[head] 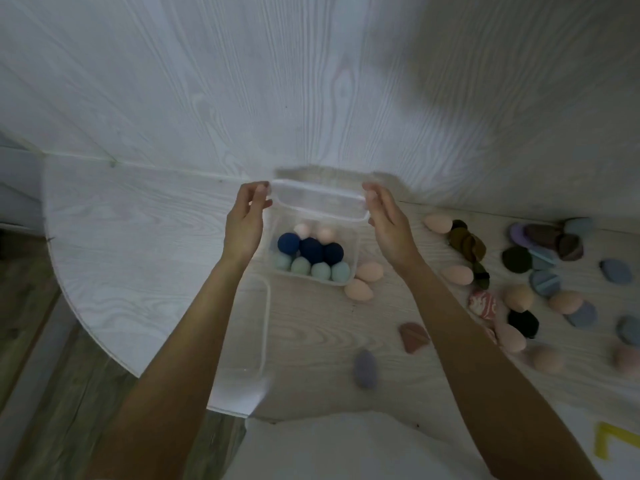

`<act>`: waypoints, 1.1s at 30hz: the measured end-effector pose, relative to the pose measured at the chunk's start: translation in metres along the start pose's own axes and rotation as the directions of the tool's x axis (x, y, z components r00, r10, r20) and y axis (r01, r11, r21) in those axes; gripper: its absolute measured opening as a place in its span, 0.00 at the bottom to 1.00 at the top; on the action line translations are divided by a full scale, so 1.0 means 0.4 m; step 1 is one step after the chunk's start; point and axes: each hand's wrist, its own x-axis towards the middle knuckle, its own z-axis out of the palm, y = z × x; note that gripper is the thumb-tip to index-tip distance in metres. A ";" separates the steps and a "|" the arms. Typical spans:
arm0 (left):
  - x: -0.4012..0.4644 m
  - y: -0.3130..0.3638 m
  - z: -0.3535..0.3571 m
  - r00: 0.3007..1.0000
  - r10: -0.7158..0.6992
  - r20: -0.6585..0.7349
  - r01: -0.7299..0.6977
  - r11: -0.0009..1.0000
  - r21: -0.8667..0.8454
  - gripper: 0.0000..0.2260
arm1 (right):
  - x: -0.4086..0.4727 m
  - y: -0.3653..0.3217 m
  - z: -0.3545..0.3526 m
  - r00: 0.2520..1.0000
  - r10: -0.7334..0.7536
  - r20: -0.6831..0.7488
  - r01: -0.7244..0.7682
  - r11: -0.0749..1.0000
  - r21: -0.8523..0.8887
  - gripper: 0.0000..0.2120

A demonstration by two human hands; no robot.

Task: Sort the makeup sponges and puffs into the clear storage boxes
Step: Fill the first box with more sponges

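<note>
A clear lid [318, 199] is held above a clear storage box [351, 271]. My left hand [246, 220] pinches the lid's left end and my right hand [388, 220] pinches its right end. Inside the box lie navy sponges [311, 249], mint green sponges [320, 270] along the near wall and pale pink ones [325, 233] at the back. Two pink sponges [363, 282] rest on the table right beside the box. Several more sponges and flat puffs [547, 282] in pink, blue, olive, brown and purple are scattered to the right.
A second clear box [265, 327] lies at the table's near left edge, under my left forearm. A brown wedge puff [414, 336] and a grey sponge [363, 368] lie in front. A white wood-grain wall stands just behind the box. The floor drops away at left.
</note>
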 end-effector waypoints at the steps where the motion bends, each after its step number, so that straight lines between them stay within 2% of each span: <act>1: -0.020 -0.004 -0.009 1.000 -0.009 -0.024 0.010 1.000 0.028 0.12 | -0.022 0.017 0.005 1.000 -0.017 0.003 0.018 0.999 -0.029 0.17; 2: -0.039 -0.009 -0.019 0.999 -0.021 -0.032 0.024 0.996 0.081 0.13 | -0.042 0.036 0.012 0.998 -0.052 0.032 0.055 0.993 -0.102 0.17; 4: -0.070 -0.030 -0.034 0.998 -0.058 -0.002 0.057 0.971 0.233 0.16 | -0.085 0.076 0.038 0.978 -0.107 0.181 0.165 0.922 -0.350 0.19; 6: -0.094 -0.060 -0.043 0.995 -0.073 0.074 0.041 0.929 0.368 0.15 | -0.115 0.121 0.078 0.943 -0.131 0.307 0.292 0.771 -0.565 0.25; 7: -0.103 -0.072 -0.043 0.991 -0.062 0.118 0.006 0.905 0.426 0.17 | -0.122 0.140 0.100 0.937 -0.154 0.314 0.328 0.697 -0.638 0.26; 10: -0.114 -0.093 -0.036 0.983 -0.035 0.179 -0.059 0.869 0.492 0.22 | -0.107 0.146 0.146 0.958 -0.165 0.234 0.285 0.614 -0.736 0.27; 14: -0.104 -0.101 -0.027 0.987 -0.057 0.150 -0.035 0.835 0.549 0.25 | -0.045 0.136 0.158 0.959 -0.111 0.262 0.283 0.459 -0.842 0.28; 16: -0.093 -0.104 -0.015 0.985 -0.075 0.156 -0.024 0.832 0.554 0.26 | -0.016 0.136 0.151 0.961 -0.105 0.255 0.276 0.415 -0.867 0.26; 21: -0.057 -0.083 0.046 0.972 -0.069 0.225 -0.082 0.796 0.600 0.26 | 0.055 0.144 0.104 0.972 -0.112 0.208 0.236 0.401 -0.885 0.26; 23: -0.047 -0.070 0.066 0.958 -0.061 0.280 -0.113 0.819 0.563 0.25 | 0.071 0.145 0.077 0.978 -0.082 0.191 0.208 0.406 -0.890 0.27; 25: -0.037 -0.074 0.067 0.953 -0.026 0.302 -0.149 0.828 0.540 0.31 | 0.070 0.145 0.054 0.979 -0.068 0.192 0.201 0.456 -0.867 0.28; 26: -0.037 -0.080 0.058 0.961 -0.004 0.276 -0.162 0.801 0.576 0.33 | 0.057 0.143 0.045 0.977 -0.093 0.191 0.212 0.498 -0.841 0.27; 28: -0.055 -0.094 0.021 0.983 0.089 0.160 -0.171 0.756 0.632 0.31 | 0.009 0.149 0.026 0.968 -0.201 0.147 0.240 0.597 -0.765 0.26; 30: -0.101 -0.098 -0.031 0.983 0.176 0.045 -0.167 0.773 0.612 0.28 | -0.061 0.167 0.015 0.965 -0.252 0.077 0.233 0.682 -0.693 0.24; 31: -0.128 -0.101 -0.056 0.982 0.190 -0.004 -0.150 0.788 0.597 0.27 | -0.092 0.181 0.012 0.971 -0.228 0.069 0.212 0.696 -0.686 0.23; 33: -0.186 -0.124 -0.101 0.986 0.155 -0.063 -0.088 0.800 0.593 0.27 | -0.139 0.222 0.020 0.991 -0.085 0.103 0.133 0.678 -0.723 0.23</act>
